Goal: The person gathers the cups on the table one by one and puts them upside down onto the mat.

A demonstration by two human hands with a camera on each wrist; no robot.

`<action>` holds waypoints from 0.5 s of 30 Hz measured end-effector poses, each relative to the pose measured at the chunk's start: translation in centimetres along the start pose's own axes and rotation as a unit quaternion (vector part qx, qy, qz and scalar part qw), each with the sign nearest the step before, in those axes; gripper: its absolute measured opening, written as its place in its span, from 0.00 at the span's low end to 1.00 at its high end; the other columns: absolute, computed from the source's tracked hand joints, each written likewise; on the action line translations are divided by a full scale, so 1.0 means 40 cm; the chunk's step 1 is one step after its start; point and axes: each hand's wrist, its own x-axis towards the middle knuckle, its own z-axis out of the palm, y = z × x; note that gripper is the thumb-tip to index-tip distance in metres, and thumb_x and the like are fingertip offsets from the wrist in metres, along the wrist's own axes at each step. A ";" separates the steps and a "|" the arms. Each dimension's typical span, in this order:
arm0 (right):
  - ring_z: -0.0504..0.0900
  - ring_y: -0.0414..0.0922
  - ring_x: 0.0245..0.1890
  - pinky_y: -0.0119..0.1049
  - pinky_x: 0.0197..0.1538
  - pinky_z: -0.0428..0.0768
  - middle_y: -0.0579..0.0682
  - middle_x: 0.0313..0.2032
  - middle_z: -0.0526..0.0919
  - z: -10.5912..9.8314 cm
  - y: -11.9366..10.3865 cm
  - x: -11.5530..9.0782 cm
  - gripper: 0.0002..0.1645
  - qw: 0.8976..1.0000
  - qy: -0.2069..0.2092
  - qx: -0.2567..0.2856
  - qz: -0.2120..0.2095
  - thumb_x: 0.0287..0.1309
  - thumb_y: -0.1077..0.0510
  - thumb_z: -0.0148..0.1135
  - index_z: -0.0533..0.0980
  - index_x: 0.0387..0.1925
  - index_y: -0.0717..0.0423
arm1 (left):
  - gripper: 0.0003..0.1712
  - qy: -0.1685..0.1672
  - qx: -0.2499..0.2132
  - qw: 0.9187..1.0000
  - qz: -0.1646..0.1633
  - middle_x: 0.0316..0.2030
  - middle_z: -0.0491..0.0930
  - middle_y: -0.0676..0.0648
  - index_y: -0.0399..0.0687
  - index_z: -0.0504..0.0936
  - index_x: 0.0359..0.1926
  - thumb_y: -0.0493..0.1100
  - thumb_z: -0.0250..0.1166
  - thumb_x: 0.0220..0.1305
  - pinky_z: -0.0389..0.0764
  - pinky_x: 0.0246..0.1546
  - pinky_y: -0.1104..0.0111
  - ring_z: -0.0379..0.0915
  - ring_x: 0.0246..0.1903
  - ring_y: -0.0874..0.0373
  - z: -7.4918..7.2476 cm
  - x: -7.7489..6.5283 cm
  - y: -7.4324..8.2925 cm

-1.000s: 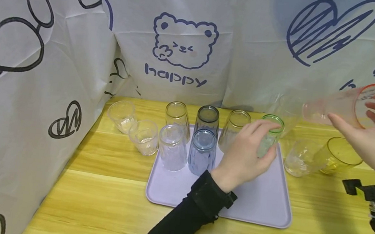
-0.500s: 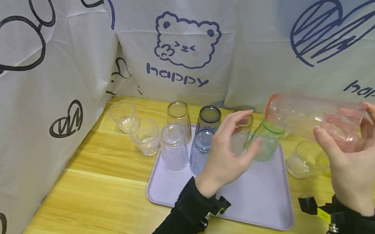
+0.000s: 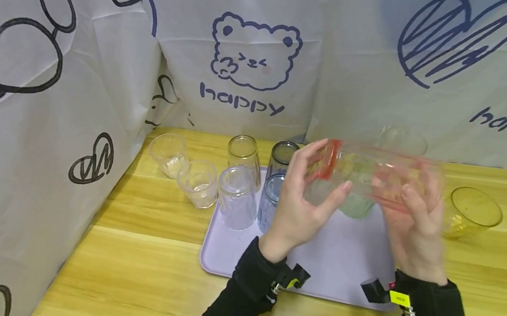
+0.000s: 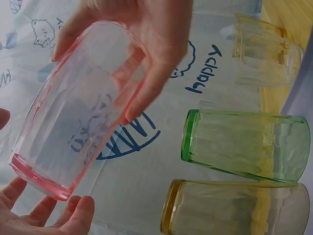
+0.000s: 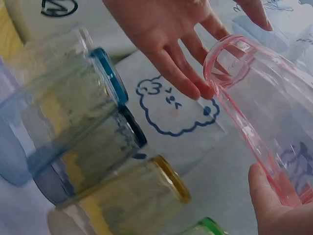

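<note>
Sideways above the tray (image 3: pixel 340 264), I hold a pink glass (image 4: pixel 78 117) in my right hand (image 3: pixel 419 234), thumb on one side and fingers round the other, near the mouth. My left hand (image 3: pixel 301 202) is spread, thumb and fingers apart, beside the thick base; I can't tell whether its fingertips touch. I judge the glass stiff and fairly light, weightiest at that base, though I can't be sure whether it is real glass or clear plastic. Its smooth wall looks slippery and probably breaks or chips if knocked against the green glass (image 4: pixel 244 147) or the amber glass (image 4: pixel 234 208) standing just behind. A sure hold would be round the middle of the wall, the other hand steadying the base; I wouldn't pinch the thin rim. Off to the right, a yellow glass (image 3: pixel 474 214) stands on the table (image 3: pixel 492 284).
</note>
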 end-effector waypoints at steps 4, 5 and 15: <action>0.86 0.54 0.53 0.49 0.62 0.82 0.57 0.56 0.84 -0.004 0.016 -0.003 0.25 0.998 -0.031 0.013 0.051 0.69 0.66 0.51 0.68 0.65 0.55 | 0.40 -0.009 -0.028 0.999 -0.024 0.65 0.67 0.38 0.45 0.62 0.72 0.38 0.68 0.61 0.82 0.58 0.66 0.73 0.61 0.49 -0.006 0.001 -0.001; 0.85 0.53 0.53 0.48 0.63 0.80 0.56 0.56 0.84 -0.004 0.021 -0.003 0.25 0.997 -0.040 0.006 0.058 0.69 0.65 0.51 0.67 0.67 0.55 | 0.41 -0.012 -0.035 0.999 -0.028 0.65 0.67 0.37 0.45 0.62 0.72 0.37 0.69 0.61 0.83 0.58 0.66 0.73 0.61 0.49 -0.008 0.001 -0.001; 0.82 0.47 0.58 0.41 0.68 0.77 0.52 0.59 0.82 0.011 0.064 -0.018 0.33 0.993 -0.040 -0.025 0.109 0.70 0.53 0.55 0.59 0.73 0.51 | 0.45 -0.027 -0.081 0.996 -0.037 0.60 0.72 0.35 0.47 0.59 0.74 0.32 0.70 0.59 0.89 0.44 0.64 0.78 0.56 0.40 -0.020 0.002 0.003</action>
